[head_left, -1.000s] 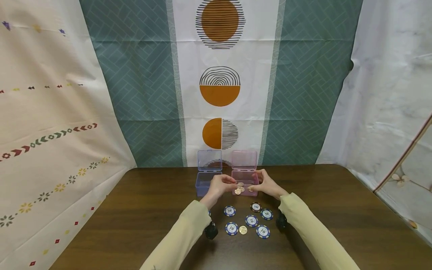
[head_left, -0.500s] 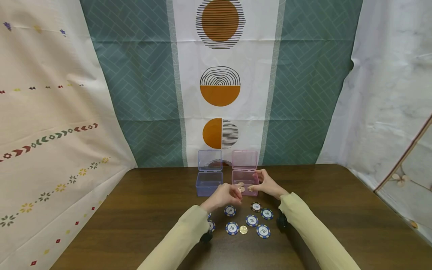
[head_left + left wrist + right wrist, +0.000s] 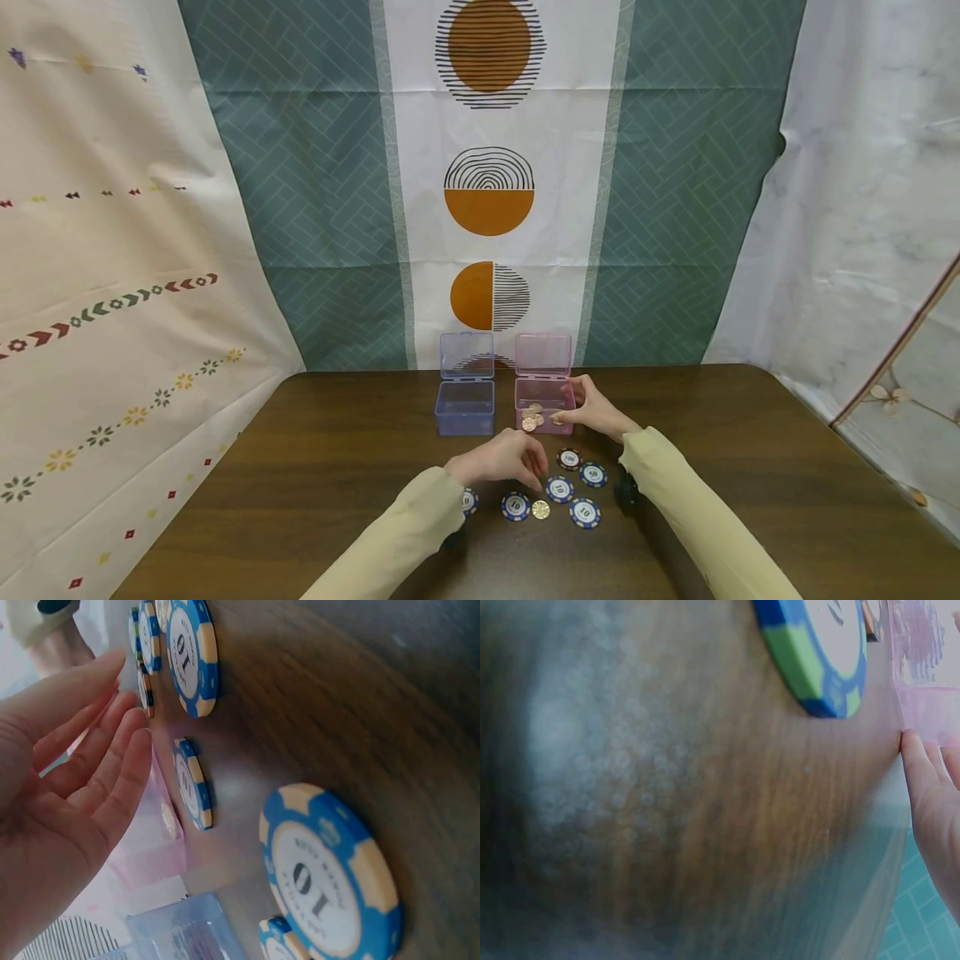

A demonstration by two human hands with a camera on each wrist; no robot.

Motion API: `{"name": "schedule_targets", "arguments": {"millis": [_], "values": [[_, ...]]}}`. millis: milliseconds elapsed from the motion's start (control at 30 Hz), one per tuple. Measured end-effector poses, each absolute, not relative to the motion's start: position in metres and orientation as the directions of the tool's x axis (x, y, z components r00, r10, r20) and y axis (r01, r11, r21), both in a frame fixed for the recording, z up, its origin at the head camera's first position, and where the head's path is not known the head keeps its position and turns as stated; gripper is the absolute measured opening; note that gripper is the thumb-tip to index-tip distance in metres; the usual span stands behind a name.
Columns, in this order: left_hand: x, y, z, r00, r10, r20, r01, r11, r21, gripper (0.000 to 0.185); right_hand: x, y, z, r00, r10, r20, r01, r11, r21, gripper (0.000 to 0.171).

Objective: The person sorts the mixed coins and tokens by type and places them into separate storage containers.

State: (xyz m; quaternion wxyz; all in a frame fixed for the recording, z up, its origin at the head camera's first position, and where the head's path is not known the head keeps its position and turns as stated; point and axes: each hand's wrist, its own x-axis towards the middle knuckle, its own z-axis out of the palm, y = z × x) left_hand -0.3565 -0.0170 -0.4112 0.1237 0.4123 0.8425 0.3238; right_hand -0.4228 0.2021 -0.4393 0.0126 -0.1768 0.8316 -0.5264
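On the worktop (image 3: 337, 483), one pink box (image 3: 534, 388) is held by the right hand (image 3: 595, 409); in the head view, six chips (image 3: 516, 506) and one coin (image 3: 541, 509) are seen outside it, near the relaxed left hand (image 3: 504, 457).

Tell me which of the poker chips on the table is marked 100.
The dark-rimmed chip just in front of the pink box; the other readable chips have blue rims and show 10 or 50.

Pink box (image 3: 538, 390), translucent smooth plastic, touching the right hand (image 3: 594, 414); blue box (image 3: 465, 420), likewise, beyond the left hand (image 3: 506, 458). Poker chips (image 3: 516, 506), smooth, plastic-looking, and gold coin (image 3: 540, 509), shiny, metallic-looking, near the left hand. Table (image 3: 315, 483) beneath both, wood-grained, glossy.
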Motion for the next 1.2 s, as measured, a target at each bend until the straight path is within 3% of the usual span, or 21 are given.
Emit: {"name": "schedule_targets", "arguments": {"millis": [633, 1200], "values": [[-0.342, -0.014, -0.414, -0.489, 0.872, -0.001, 0.791, 0.444, 0.421, 0.018, -0.421, 0.203, -0.436, -0.934, -0.320, 0.159, -0.276, 0.363, -0.890, 0.075], [-0.342, -0.010, -0.418, -0.472, 0.881, 0.019, 0.817, 0.430, 0.385, 0.016, -0.422, 0.202, -0.437, -0.941, -0.305, 0.143, -0.256, 0.370, -0.893, 0.074]]}}
